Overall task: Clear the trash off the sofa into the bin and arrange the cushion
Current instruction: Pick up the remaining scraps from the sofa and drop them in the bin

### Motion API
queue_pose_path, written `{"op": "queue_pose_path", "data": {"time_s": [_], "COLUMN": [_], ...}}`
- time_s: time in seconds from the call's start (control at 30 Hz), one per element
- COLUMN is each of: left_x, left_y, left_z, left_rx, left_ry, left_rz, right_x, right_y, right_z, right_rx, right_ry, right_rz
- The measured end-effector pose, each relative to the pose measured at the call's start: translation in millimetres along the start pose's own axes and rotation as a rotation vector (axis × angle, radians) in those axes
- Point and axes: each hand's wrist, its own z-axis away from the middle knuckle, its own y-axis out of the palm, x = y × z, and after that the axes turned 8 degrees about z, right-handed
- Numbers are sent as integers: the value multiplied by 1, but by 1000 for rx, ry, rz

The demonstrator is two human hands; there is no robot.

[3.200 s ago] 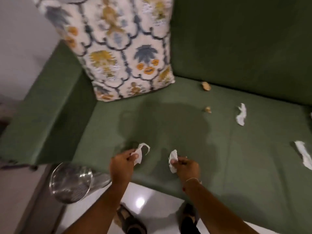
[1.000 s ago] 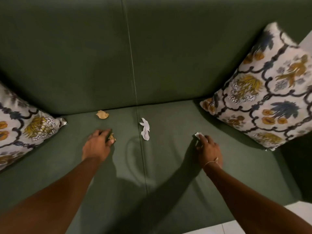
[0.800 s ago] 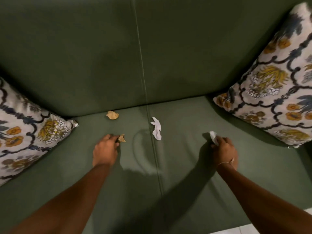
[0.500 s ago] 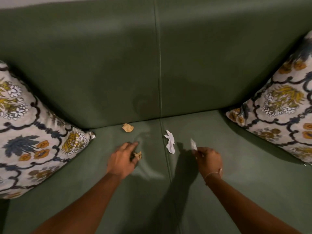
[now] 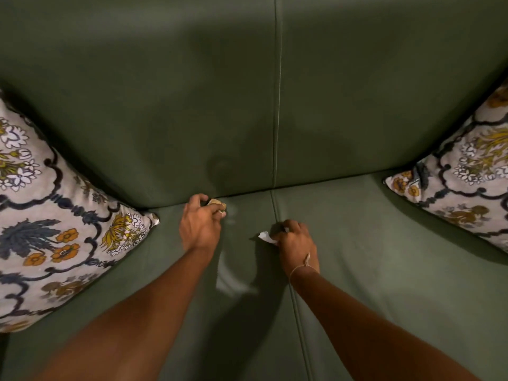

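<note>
Trash on sofa seat: my left hand fingers pinch tan scraps at back edge; right hand fingers clutch white paper. Cushions at both ends.

No legible text, label, brand or number appears. The cushions bear only a floral pattern. Any finer marking may be lost to blur.
</note>
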Motion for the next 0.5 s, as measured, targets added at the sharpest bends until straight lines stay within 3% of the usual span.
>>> {"op": "queue_pose_path", "data": {"time_s": [0.13,0.23,0.33,0.4,0.5], "left_x": [3,8,6,5,11], "left_y": [20,25,18,10,-5], "left_z": [-5,-8,-5,8,47], "left_rx": [18,9,77,122,113], "left_ry": [-55,55,58,25,-56], "left_rz": [38,-61,-142,-160,-95], "right_x": [-10,-16,-17,-14,-5], "right_y": [9,12,10,10,6], "right_z": [11,18,29,38,57], "right_rx": [16,25,29,37,41], "right_ry": [86,19,50,216,579], "right_rz": [-193,-147,-121,-227,-615]}}
